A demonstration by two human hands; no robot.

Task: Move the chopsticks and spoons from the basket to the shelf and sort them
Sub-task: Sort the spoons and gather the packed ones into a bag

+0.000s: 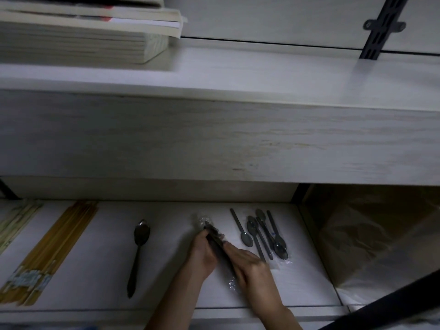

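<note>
On the lower white shelf [166, 282] both my hands hold one dark spoon in a clear plastic wrapper [215, 236], lying slantwise. My left hand [202, 254] grips its upper part and my right hand [250, 265] covers its lower part. To the right lie several dark plastic spoons [262, 234] in clear wrappers. A single metal spoon [139, 251] lies to the left, bowl away from me. Further left is a bundle of yellow wooden chopsticks [54, 248], and paler wrapped chopsticks [16, 220] lie at the far left edge. The basket is not in view.
A thick white upper shelf [214, 139] overhangs the lower one, with stacked books [83, 32] at its left. A black wall bracket [383, 27] stands at top right. A brown box lined with plastic [371, 239] sits to the right of the shelf.
</note>
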